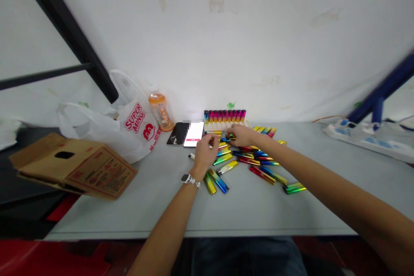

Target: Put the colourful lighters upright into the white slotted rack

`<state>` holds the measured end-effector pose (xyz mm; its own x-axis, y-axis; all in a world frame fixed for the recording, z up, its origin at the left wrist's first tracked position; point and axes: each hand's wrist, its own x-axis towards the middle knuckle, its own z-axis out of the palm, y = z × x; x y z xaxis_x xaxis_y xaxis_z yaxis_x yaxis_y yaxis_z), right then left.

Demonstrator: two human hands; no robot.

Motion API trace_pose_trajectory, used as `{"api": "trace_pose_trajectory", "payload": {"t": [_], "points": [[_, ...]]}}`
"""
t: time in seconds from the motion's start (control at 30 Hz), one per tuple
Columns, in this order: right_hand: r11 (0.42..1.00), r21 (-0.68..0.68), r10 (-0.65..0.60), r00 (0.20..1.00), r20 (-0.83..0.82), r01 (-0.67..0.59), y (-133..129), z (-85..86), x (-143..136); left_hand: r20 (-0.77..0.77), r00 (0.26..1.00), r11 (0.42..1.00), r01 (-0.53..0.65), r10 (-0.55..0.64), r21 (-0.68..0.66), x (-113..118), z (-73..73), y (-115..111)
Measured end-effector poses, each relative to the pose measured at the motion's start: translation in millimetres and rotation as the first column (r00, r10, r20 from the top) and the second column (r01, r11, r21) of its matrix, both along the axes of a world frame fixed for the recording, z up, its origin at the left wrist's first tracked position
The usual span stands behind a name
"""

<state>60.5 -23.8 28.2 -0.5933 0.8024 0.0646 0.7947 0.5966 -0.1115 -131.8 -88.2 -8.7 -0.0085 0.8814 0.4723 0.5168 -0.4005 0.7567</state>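
Observation:
My left hand [206,152], with a watch on its wrist, is closed over the left side of a pile of shiny lighters. Its thumb and fingers are pinched together, and what lies between them is too small to make out. Across from it, my right hand [241,135] has its fingers closed at the end of a dark-blue lighter [226,139] lying sideways. Behind both hands a pale tray [215,124] bears an upright row of pink, yellow and blue lighters [224,115]. Loose lighters [227,167] in yellow, green, red and blue are spread around and in front of my hands.
Left of the tray lie a lit phone [194,134] and a dark tablet-like device [177,133]. An orange drink bottle [161,110], a white plastic bag [137,131] and a cardboard box [93,166] stand farther left. A power strip [368,140] is on the right, before the wall.

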Motion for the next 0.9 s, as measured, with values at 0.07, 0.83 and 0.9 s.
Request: {"api": "trace_pose_trajectory", "payload": {"t": [0.07,0.83,0.9], "points": [[1.000,0.008,-0.017,1.000,0.005,0.017,2.6,-0.6,-5.5,-0.005,1.000,1.000,0.007,-0.007,-0.002,0.8,-1.6,0.1],[0.933,-0.350,-0.339,-0.120,-0.933,0.084,-67.8,-13.6,-5.8,0.026,0.997,0.997,0.071,-0.070,-0.023,6.7,2.0,-4.5],[0.907,-0.421,-0.412,-0.233,-0.881,-0.014,-74.9,-16.3,-14.0,0.037,0.995,0.995,0.095,-0.094,-0.016,7.8,2.5,-5.7]]}}
